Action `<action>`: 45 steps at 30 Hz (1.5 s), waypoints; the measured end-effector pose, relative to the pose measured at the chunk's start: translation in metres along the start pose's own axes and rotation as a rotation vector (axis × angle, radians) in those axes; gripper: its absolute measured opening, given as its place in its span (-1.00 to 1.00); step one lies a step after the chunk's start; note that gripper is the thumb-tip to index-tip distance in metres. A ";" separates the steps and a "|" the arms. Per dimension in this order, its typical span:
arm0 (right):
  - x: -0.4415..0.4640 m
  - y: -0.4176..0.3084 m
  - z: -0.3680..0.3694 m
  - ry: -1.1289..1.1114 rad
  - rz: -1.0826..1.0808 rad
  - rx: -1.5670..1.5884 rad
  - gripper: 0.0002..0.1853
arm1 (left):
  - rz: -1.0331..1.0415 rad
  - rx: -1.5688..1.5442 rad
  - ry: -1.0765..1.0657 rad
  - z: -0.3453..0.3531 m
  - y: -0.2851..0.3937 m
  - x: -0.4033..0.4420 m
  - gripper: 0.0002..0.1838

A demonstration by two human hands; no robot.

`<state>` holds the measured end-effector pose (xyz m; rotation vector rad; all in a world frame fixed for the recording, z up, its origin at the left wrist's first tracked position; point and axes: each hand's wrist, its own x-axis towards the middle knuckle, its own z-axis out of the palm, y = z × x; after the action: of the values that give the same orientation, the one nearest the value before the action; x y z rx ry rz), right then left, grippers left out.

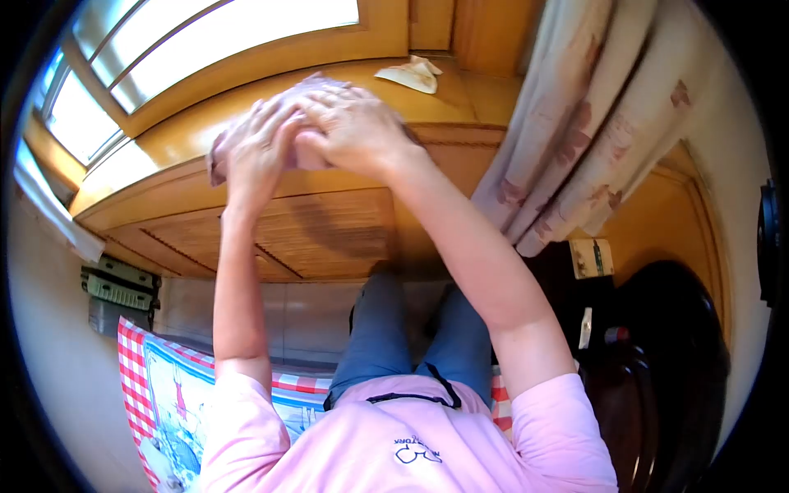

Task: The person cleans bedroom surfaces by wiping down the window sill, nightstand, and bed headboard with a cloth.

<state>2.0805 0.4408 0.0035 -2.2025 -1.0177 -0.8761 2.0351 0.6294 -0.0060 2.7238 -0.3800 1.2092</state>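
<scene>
At the wooden windowsill [460, 103], a pinkish cloth [309, 159] is mostly hidden beneath the left hand [261, 144] and right hand [355, 123]; whether either grips it or merely presses, I cannot tell. Upside-down lettering [417, 441] on the pink shirt [362, 435] shows "YORK", its beginning unclear.

Pinkish cloth [308, 158] partly hidden under fingers [267, 119]; window [246, 37] cut off above.

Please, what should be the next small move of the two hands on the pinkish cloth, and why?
I would probably ease the left hand and the right hand slightly apart to smooth the pinkish cloth: the hands are close together on it, and it looks crumpled around them.
</scene>
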 end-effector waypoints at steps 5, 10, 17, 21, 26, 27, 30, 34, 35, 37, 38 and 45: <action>-0.009 -0.003 0.011 0.151 -0.142 0.184 -0.78 | -0.053 -0.205 0.128 -0.005 0.011 -0.029 -0.71; -0.065 -0.034 -0.033 0.517 0.221 0.697 -0.76 | -0.525 -1.088 0.179 -0.005 0.113 -0.047 -0.66; -0.267 -0.018 -0.126 0.489 0.979 0.863 -0.54 | -0.758 -1.710 -0.644 0.046 0.258 -0.123 -0.63; -0.388 0.028 -0.169 0.636 1.075 0.688 -0.64 | -0.729 -1.836 -0.888 0.097 0.340 -0.143 -0.58; -0.516 0.085 -0.179 0.184 1.103 -0.307 -0.57 | 0.032 -1.384 -0.716 0.194 0.387 -0.183 -0.37; -0.532 0.085 -0.171 0.148 1.161 -0.430 -0.55 | 0.041 -1.362 -0.787 0.203 0.392 -0.194 -0.37; -0.569 0.104 -0.127 0.192 1.278 -0.434 -0.41 | 0.053 -1.325 -0.922 0.215 0.402 -0.225 -0.36; -0.565 0.139 -0.062 -0.004 1.575 -0.571 -0.12 | -0.009 -1.220 -1.108 0.211 0.406 -0.240 -0.40; -0.563 0.151 -0.056 -0.081 1.525 -0.576 -0.10 | 0.010 -1.223 -1.069 0.217 0.403 -0.252 -0.41; -0.556 0.177 -0.050 -0.027 1.348 -0.629 -0.06 | -0.061 -1.251 -1.137 0.214 0.396 -0.256 -0.41; -0.551 0.195 -0.051 -0.020 1.354 -0.627 -0.06 | -0.142 -1.280 -1.203 0.212 0.393 -0.258 -0.40; -0.516 0.284 -0.054 -0.074 1.438 -0.662 -0.12 | -0.334 -1.280 -1.339 0.197 0.372 -0.253 -0.44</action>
<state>2.0335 0.0166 -0.4059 -2.6282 1.0106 -0.3890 1.9062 0.2723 -0.3170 1.7813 -0.4908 -0.8689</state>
